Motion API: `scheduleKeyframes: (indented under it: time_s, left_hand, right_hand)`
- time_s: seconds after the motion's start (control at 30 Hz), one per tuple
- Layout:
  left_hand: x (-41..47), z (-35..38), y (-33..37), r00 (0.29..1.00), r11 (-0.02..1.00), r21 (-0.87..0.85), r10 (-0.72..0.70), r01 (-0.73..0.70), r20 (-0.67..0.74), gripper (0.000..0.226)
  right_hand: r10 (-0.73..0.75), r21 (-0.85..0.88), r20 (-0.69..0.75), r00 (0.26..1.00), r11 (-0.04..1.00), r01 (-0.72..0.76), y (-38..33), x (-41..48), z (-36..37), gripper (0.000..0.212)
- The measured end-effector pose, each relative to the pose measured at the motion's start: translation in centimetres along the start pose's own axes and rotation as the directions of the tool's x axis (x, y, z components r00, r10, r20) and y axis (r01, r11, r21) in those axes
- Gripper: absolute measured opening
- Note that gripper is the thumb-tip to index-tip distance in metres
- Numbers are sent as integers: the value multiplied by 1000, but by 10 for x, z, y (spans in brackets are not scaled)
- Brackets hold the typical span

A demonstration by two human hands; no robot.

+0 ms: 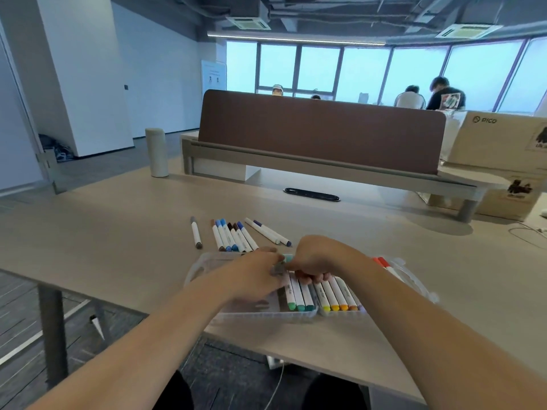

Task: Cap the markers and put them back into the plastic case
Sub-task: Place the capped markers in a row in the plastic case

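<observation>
Right hand (319, 258) pinching teal marker (288, 257) over plastic case (204, 263); left hand (254, 276) meeting it, grip blurred, cannot tell

My left hand (254, 273) and right hand (316, 258) meet over the plastic case (201, 267) on the desk (118, 247). Right fingers are curled, pinching a teal marker (288, 258). Left hand is blurred, grip unclear. In the case: green-capped markers (299, 294) and yellow-orange markers (337, 294). Loose beyond it: gray marker (196, 232), blue-brown cluster (233, 236), angled pair (269, 232).
</observation>
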State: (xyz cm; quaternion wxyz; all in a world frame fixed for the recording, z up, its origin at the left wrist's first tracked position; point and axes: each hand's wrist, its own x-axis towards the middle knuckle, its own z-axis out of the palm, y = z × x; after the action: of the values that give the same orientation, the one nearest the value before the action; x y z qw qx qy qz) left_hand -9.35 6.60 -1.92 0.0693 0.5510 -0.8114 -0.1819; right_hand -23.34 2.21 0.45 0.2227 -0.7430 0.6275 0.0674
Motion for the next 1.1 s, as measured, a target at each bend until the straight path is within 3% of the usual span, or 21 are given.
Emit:
scheduleKeyframes:
  time_s: [0.47,0.63,0.73,0.87,1.1]
  left_hand:
    - [12,4,-5,999,998,69,-12,9,49,55]
    - [18,1,-15,1000,1000,20,2,-2,14,45]
    - [26,-8,-24,987,991,-123,-76,58,-144,34]
    - [42,-23,-34,950,969,-243,-121,50,-287,24]
    - [77,-36,-53,931,947,-306,-193,95,-310,28]
  right_hand:
    - [35,-39,123,992,999,-30,1,13,-5,43]
    - [13,-4,97,995,1000,-13,5,19,-8,40]
    - [14,18,-63,998,1000,-13,4,35,-9,34]
    - [48,-12,-344,938,998,-56,-2,74,-8,27]
    - [62,-39,-437,897,995,-88,-11,125,-19,19]
